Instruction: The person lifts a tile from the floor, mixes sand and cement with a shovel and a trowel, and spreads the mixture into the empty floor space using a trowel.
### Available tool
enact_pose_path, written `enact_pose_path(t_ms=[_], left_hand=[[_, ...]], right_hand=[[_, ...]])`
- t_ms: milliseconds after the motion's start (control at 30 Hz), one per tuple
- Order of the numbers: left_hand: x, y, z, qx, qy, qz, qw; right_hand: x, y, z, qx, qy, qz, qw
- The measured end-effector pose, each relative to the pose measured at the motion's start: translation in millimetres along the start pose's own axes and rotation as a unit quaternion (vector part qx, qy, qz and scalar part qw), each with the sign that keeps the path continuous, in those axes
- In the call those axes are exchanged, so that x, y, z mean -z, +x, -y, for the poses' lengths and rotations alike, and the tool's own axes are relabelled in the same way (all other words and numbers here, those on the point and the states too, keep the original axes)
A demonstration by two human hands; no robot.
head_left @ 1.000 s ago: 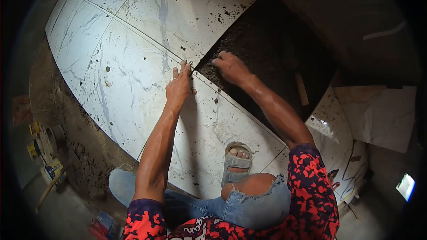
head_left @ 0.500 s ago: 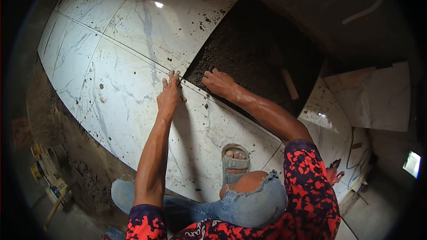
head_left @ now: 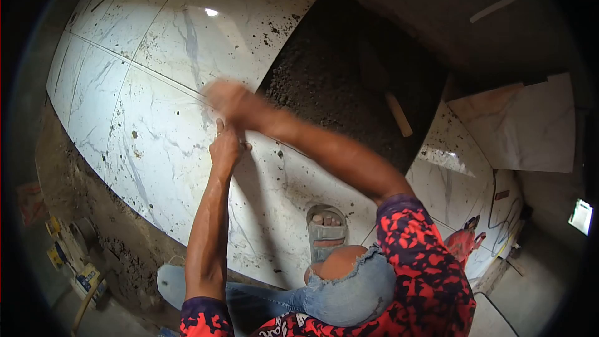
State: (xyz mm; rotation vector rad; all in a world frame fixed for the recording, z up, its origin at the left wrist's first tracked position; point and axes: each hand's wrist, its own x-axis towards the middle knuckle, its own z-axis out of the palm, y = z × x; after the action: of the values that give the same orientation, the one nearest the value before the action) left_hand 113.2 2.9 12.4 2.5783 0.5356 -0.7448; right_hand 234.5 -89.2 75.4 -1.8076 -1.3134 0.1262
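My left hand is over the white marbled floor tile, close to a tile joint. One finger points forward and the thumb stands out to the side; the other fingertips are partly hidden by my right hand. My right hand is smeared by motion just beyond it, above the joint, so its fingers cannot be made out. To the right lies a bed of dark, crumbly mortar in an untiled gap. A trowel with a pale wooden handle rests on that bed, its blade hard to see in shadow.
Loose crumbs dot the tiles. My sandalled foot stands on the near tile. A cut tile piece leans at the right by a wall. A cable lies at the right; tools and a yellow-marked box sit at lower left.
My right hand has swung left from the mortar edge to above my left hand. My left hand has drawn back slightly toward me. The view has shifted a little.
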Motion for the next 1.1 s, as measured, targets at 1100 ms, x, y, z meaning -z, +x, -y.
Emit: enact_pose_path(t_ms=[1100], left_hand=[[8, -13, -20, 0.002, -0.003, -0.067, 0.998]], right_hand=[[113, -73, -237, -0.178, -0.388, 0.068, 0.902]])
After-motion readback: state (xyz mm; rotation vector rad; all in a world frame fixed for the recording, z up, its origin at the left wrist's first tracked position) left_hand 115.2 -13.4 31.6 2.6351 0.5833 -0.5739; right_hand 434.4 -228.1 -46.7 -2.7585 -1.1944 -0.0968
